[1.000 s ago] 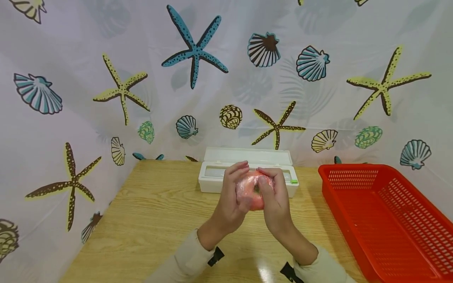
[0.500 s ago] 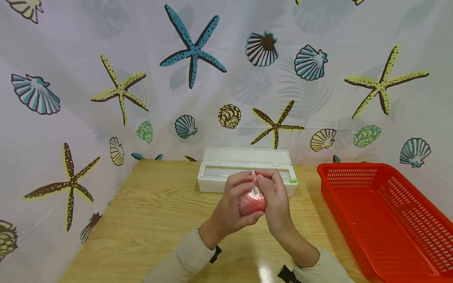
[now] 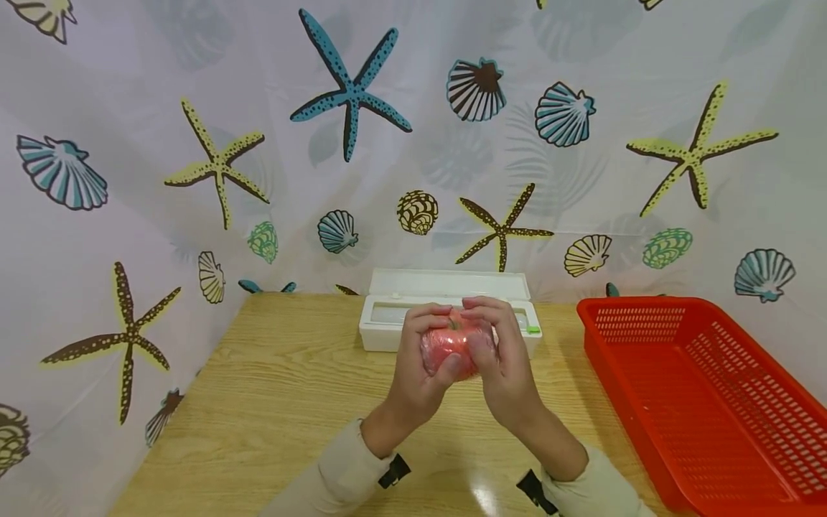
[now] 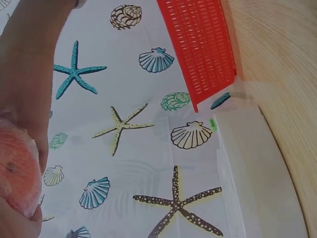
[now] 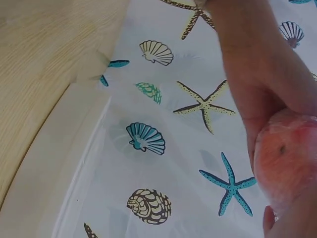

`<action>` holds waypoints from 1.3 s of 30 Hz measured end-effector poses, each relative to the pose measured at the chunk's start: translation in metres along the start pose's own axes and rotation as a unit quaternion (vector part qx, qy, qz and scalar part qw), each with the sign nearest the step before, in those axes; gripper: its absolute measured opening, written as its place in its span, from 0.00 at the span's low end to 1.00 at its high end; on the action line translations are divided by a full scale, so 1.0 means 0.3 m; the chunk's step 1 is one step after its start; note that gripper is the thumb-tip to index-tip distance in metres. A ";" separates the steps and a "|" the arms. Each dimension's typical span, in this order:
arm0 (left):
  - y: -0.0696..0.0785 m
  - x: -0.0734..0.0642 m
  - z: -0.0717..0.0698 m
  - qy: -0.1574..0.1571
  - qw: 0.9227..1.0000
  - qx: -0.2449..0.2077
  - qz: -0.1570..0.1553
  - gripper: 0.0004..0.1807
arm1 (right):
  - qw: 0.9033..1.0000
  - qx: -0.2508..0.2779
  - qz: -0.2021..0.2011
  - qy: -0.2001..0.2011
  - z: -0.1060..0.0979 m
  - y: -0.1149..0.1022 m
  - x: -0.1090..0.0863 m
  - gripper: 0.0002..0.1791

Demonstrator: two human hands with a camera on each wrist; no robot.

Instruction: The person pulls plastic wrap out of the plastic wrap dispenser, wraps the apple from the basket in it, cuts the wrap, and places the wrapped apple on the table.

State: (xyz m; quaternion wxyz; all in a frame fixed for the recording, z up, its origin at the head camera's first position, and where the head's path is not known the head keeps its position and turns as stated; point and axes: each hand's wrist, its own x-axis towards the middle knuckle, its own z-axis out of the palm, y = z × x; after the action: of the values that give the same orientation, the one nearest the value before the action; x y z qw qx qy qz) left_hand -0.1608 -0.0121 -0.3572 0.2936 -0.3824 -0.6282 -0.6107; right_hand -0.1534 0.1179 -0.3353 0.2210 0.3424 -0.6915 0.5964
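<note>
Between both hands, above the table, is a red apple (image 3: 446,343) wrapped in clear, shiny cling film. My left hand (image 3: 413,377) holds it from the left, thumb across the near side and fingers over the far top. From the right, my right hand (image 3: 510,373) grips it in the same way, its thumb laid on the film. A green stem shows near the top. In the left wrist view the wrapped apple (image 4: 19,168) sits at the left edge, and in the right wrist view the apple (image 5: 285,158) shows a dark spot. Fingers hide parts of it.
Behind the hands stands a white cling film box (image 3: 381,337) with its lid raised and a green slider at its right end. A red plastic basket (image 3: 698,409) stands at the right. A patterned curtain (image 3: 413,143) closes off the back of the wooden table (image 3: 271,402).
The apple has been turned between the hands, so its stem now faces up toward the far side. The fingers have shifted around it; box and basket stay put.
</note>
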 end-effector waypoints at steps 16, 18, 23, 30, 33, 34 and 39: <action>0.066 0.035 -0.007 0.017 0.999 -0.019 0.023 0.27 | 0.994 0.017 -0.107 0.026 0.058 -0.044 0.016 0.26; 0.065 0.035 -0.008 0.016 0.999 -0.019 0.021 0.28 | 0.994 0.016 -0.103 0.033 0.057 -0.038 0.013 0.24; 0.020 0.021 -0.018 -0.011 0.999 -0.006 0.049 0.31 | 0.997 0.018 -0.058 0.057 0.046 -0.009 -0.003 0.15; -0.053 0.005 -0.039 -0.042 0.976 0.117 0.178 0.32 | 0.989 0.097 0.091 0.069 0.033 -0.041 -0.013 0.12; -0.058 0.009 -0.038 -0.050 0.968 0.140 0.204 0.30 | 0.985 0.104 0.118 0.072 0.033 -0.053 -0.012 0.13; -0.057 0.010 -0.037 -0.050 0.966 0.144 0.210 0.29 | 0.985 0.100 0.120 0.073 0.033 -0.055 -0.012 0.13; -0.055 0.014 -0.026 -0.037 0.963 0.149 0.221 0.27 | 0.987 0.083 0.120 0.068 0.034 -0.062 -0.008 0.12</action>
State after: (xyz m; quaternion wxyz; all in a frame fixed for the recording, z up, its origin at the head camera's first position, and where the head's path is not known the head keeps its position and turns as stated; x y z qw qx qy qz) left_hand -0.1777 -0.0188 -0.3621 0.4516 -0.4863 -0.6221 -0.4154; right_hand -0.1369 0.1075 -0.3265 0.1655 0.2329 -0.6593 0.6955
